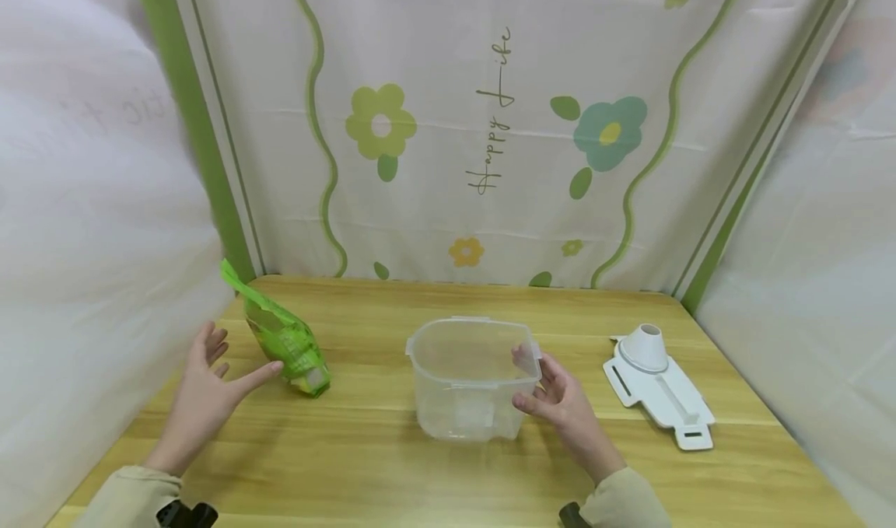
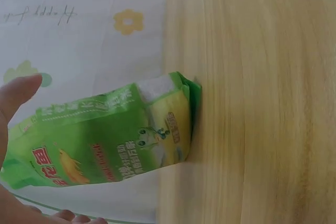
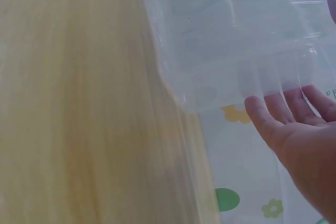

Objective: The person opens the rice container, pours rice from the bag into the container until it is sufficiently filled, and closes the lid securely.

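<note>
Beige sleeves (image 1: 129,498) reach up from the lower left and lower right of the frame, each with a black device (image 1: 185,515) at the wrist. The left hand (image 1: 203,392), left of centre, is spread wide, thumb well apart from the fingers, and holds nothing. Its thumb points at a green bag (image 1: 288,347) just beside it; whether they touch is hard to tell. Printed with red and white characters and a yellow picture, the bag stands on its base, its top leaning toward the upper left.

Just below the frame's centre, a clear plastic container (image 1: 469,413) sits upright with its open top facing up. The right hand (image 1: 563,407) holds its right end, thumb on the near side and fingers curved round the far side.

At the right of the frame, a white plastic piece (image 1: 661,392) lies flat, with slotted tabs and a cone-shaped spout rising from its far end. Everything rests on a wood-grain counter (image 1: 350,473). Behind hangs a white curtain (image 1: 434,46) with green, blue and orange flowers and the words "Happy Life" running sideways.
</note>
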Tool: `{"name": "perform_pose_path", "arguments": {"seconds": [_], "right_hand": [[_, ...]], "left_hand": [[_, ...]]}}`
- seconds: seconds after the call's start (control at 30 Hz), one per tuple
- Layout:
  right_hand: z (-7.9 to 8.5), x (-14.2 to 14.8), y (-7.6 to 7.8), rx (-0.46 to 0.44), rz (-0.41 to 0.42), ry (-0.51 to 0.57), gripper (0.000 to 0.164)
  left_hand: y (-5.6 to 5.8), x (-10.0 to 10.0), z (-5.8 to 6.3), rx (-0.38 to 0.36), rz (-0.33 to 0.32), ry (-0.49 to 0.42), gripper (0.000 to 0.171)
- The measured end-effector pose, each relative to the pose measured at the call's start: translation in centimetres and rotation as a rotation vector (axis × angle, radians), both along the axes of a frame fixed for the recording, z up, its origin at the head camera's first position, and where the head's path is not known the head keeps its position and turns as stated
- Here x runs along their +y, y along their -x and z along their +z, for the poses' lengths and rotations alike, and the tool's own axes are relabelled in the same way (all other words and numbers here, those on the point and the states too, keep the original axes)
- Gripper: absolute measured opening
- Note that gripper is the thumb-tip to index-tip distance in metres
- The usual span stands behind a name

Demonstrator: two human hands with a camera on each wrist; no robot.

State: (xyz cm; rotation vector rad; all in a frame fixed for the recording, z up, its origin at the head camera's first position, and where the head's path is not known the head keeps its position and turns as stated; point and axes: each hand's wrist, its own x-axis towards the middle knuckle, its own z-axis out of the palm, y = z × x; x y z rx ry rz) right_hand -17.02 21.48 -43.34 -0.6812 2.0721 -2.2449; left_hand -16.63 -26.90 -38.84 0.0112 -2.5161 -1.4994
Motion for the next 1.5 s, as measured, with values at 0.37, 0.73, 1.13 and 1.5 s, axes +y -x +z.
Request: {"name": "perform_pose_path", "arguments": {"seconds": [0.37,0.73,1.13,1.5], "right_hand": [[0.0,0.0,0.1,-0.001,-0.006,0.005,0.074],[-0.1,0.0,0.1,-0.017,-0.008,0.015,0.074],[-0.2,0.0,0.1,-0.028,-0.006,0.030,0.076],[-0.1,0.0,0.0,-0.025,-0.012,0.023,0.075]], "left_hand": [[1.7,0.2,-0.7,-0.090,-0.056,0.022,0.126],[2.7,0.3,-1.2,-0.078,-0.068,-0.040,0.122],[3.2,0.0,-1.7,-0.067,-0.059,-0.073,0.116],[3.3,0.0,-1.8,-0.052,-0.065,-0.072,0.111]]}}
